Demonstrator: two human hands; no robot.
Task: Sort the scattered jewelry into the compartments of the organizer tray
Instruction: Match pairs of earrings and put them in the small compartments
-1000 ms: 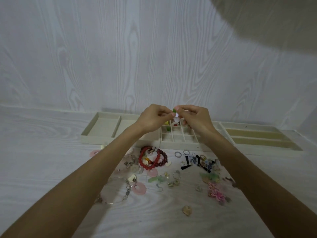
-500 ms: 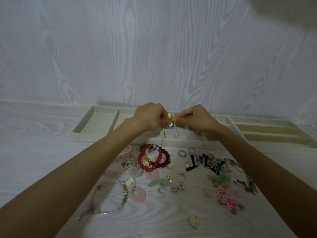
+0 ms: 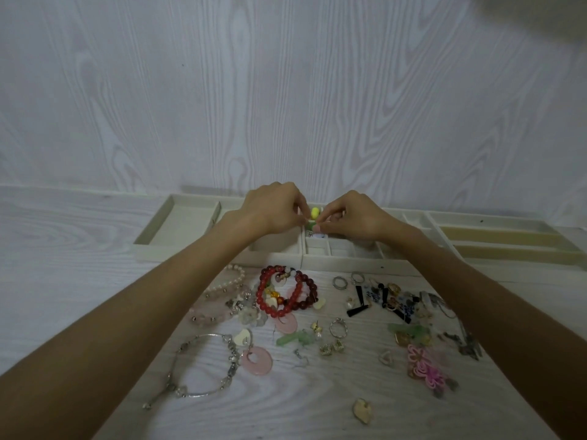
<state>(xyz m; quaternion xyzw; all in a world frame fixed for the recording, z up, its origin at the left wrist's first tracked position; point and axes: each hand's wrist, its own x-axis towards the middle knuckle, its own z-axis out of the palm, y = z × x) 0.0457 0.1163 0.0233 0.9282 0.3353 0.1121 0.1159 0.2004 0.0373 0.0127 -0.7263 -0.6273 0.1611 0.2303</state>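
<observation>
In the head view, both hands meet above the small middle compartments of the tray, which lies along the wall. The left hand and the right hand each pinch one small green piece between their fingertips, and a yellow bead shows just above it. I judge that the step in hand is to place this small piece into one of the little squares. The next move calls for lowering it with care into the right square and then letting go. Most jewelry is not yet sorted: the red bracelet, a pink disc, a silver bracelet and rings lie on the table. What the green piece really is I cannot tell, because the fingers cover it, and the hands hide the squares below.
</observation>
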